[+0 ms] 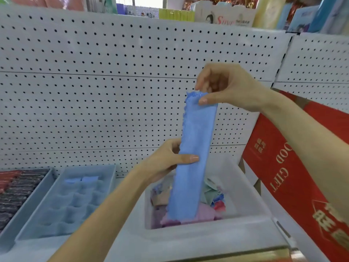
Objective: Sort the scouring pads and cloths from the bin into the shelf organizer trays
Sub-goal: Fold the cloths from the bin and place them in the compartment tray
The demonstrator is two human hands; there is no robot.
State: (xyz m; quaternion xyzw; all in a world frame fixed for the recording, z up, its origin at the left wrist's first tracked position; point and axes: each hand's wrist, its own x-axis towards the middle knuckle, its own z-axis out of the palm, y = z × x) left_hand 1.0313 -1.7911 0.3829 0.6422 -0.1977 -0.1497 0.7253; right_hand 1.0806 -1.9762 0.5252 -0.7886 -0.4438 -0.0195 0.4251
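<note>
Blue cloth point(196, 140) upright before bin point(243, 188), contents partly hidden

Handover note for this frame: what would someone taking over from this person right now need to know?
Right hand pinches the top end of the blue cloth, folded into a long strip; left hand grips its middle.
The cloth hangs upright over the white bin, its lower end among the other cloths.
Done: two blue pieces sit in the back cells of the divided tray; scouring pads lie in rows to its left.
Left: place this cloth, then sort the bin's contents.
</note>
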